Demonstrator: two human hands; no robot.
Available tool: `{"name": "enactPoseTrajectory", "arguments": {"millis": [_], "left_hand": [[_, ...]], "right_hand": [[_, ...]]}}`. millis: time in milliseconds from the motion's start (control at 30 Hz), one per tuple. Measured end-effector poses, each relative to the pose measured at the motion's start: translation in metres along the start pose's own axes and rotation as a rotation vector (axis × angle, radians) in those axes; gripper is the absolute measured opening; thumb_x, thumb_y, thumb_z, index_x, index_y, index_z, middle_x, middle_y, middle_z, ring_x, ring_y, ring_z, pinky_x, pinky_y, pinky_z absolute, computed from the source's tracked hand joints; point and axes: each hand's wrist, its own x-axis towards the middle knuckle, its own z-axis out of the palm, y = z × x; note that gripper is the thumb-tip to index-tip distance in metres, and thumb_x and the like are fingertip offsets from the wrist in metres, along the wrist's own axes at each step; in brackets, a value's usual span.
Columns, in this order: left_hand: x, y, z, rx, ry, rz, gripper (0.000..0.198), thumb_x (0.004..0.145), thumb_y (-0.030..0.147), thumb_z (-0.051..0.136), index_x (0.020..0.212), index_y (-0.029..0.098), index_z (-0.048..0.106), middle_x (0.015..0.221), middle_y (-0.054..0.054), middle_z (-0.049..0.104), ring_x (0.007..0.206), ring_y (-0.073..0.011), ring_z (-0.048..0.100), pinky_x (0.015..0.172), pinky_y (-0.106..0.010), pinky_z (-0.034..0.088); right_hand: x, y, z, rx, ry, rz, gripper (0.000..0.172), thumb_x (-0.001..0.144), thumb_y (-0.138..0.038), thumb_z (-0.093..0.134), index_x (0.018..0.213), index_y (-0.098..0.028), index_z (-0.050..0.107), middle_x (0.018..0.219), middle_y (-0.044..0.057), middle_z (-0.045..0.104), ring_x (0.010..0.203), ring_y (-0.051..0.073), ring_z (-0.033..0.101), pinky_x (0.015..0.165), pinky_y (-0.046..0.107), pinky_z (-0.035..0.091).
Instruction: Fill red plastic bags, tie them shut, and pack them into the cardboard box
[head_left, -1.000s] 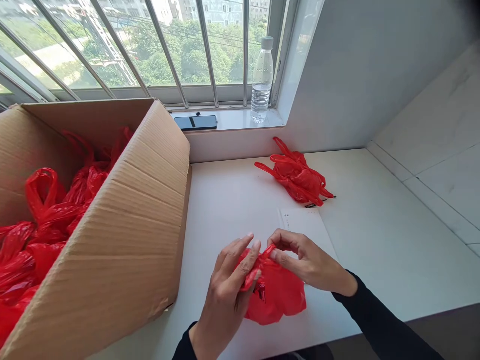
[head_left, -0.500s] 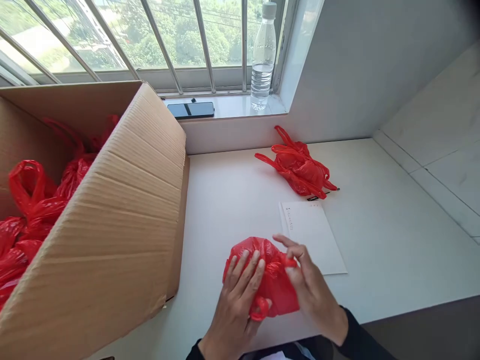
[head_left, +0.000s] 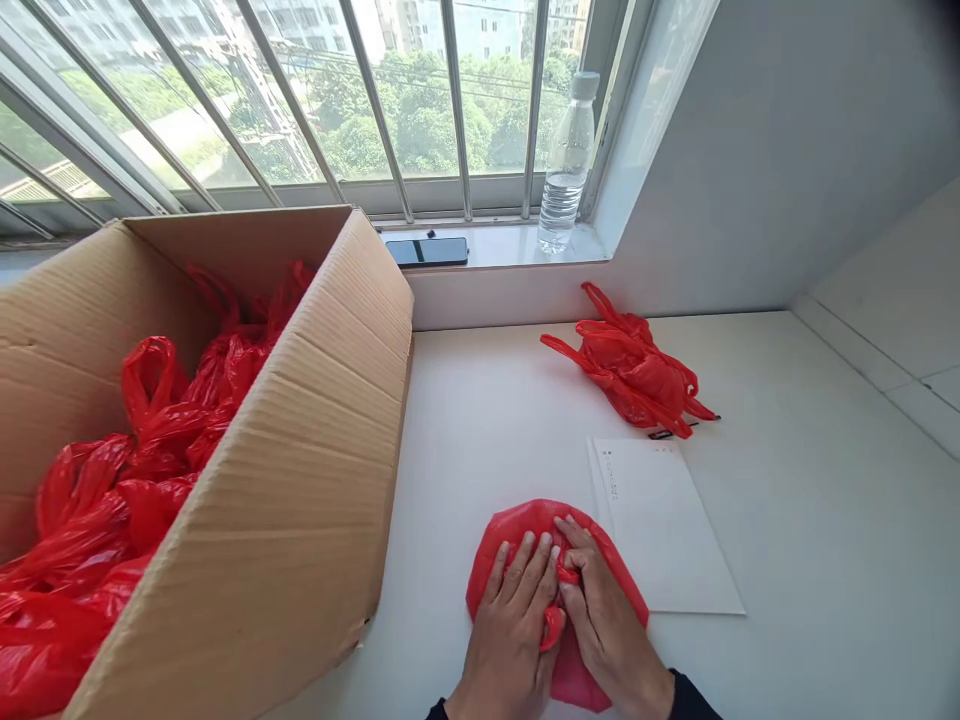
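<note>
A red plastic bag (head_left: 517, 528) lies flattened on the white table near its front edge. My left hand (head_left: 514, 625) lies on its left half with fingers stretched out flat. Beside it, touching, my right hand (head_left: 604, 620) presses flat on the right half, fingers extended. A loop of the bag's handle sticks up between the two hands.
A big open cardboard box (head_left: 300, 470) full of red bags (head_left: 142, 450) fills the left. White paper sheet (head_left: 664, 525) lies right of my hands. Behind it, a bundle of red bags (head_left: 637, 370). On the sill: a phone (head_left: 437, 251) and a water bottle (head_left: 564, 170).
Both hands went from pinching and gathering the bag to pressing it flat on the table. The bag is now spread lower and wider under my palms.
</note>
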Motion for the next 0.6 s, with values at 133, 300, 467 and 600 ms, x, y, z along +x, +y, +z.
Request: {"name": "enactPoseTrajectory", "arguments": {"millis": [133,300,467,600], "left_hand": [[-0.006,0.008,-0.01,-0.474,0.307,-0.263,0.044,0.106,0.036,0.035,0.145,0.027,0.054,0.146,-0.009,0.061,0.147,-0.0293,0.042,0.116,-0.059,0.042],[-0.021,0.014,-0.029,-0.941,0.514,-0.632,0.051,0.107,0.043,0.027,0.079,0.024,0.065,0.104,-0.01,0.073,0.123,-0.0295,0.061,0.109,-0.055,0.05],[-0.024,0.002,-0.039,-0.76,0.429,-0.508,0.046,0.107,0.041,0.029,0.082,0.025,0.064,0.11,-0.008,0.071,0.115,-0.0263,0.063,0.104,-0.049,0.053],[-0.009,0.008,-0.016,-0.266,0.271,-0.054,0.053,0.091,0.051,0.065,0.134,0.022,0.057,0.118,-0.016,0.072,0.108,-0.034,0.067,0.094,-0.053,0.056]], "right_hand": [[0.007,-0.027,-0.028,0.519,0.141,0.305,0.028,0.1,-0.052,0.046,0.113,-0.03,0.057,0.151,0.007,0.054,0.145,0.028,0.042,0.12,0.055,0.036],[0.019,-0.044,-0.059,1.087,0.099,0.382,0.023,0.096,-0.048,0.057,0.087,-0.027,0.058,0.079,0.0,0.064,0.085,0.021,0.066,0.098,0.047,0.055],[0.021,-0.039,-0.061,0.95,0.081,0.411,0.026,0.094,-0.051,0.061,0.085,-0.026,0.058,0.077,0.002,0.064,0.078,0.021,0.062,0.087,0.042,0.057],[0.012,-0.025,-0.064,0.854,0.147,0.378,0.026,0.088,-0.055,0.064,0.095,-0.031,0.059,0.073,0.001,0.064,0.075,0.024,0.066,0.08,0.046,0.06]]}}
